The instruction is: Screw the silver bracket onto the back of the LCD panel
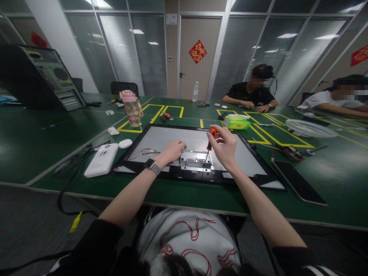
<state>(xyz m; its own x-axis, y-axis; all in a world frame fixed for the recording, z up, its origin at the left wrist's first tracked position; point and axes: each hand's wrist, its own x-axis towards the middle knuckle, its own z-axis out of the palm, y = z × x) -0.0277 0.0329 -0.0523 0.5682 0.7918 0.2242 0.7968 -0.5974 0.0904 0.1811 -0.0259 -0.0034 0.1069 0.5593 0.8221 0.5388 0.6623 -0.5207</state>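
My right hand [225, 147] grips a screwdriver [213, 133] by its orange and black handle. The shaft points down and its tip meets the right part of a metal bracket [195, 168]. My left hand [171, 151], with a watch on the wrist, is at the bracket's upper left corner. Its fingers are bent against that edge, and the fingertips are partly hidden. Under both hands lies a flat display panel [155, 136], pale backed with a black frame. Thin wires [143, 152] run across its left part.
Left of the panel are a white power bank [101, 160], a white oval case [125, 143] and a pink-lidded bottle [132, 111]. A dark phone [299, 182] lies at right. Behind stand a green tissue pack [237, 122] and a computer case [43, 78]. Two people sit across at right.
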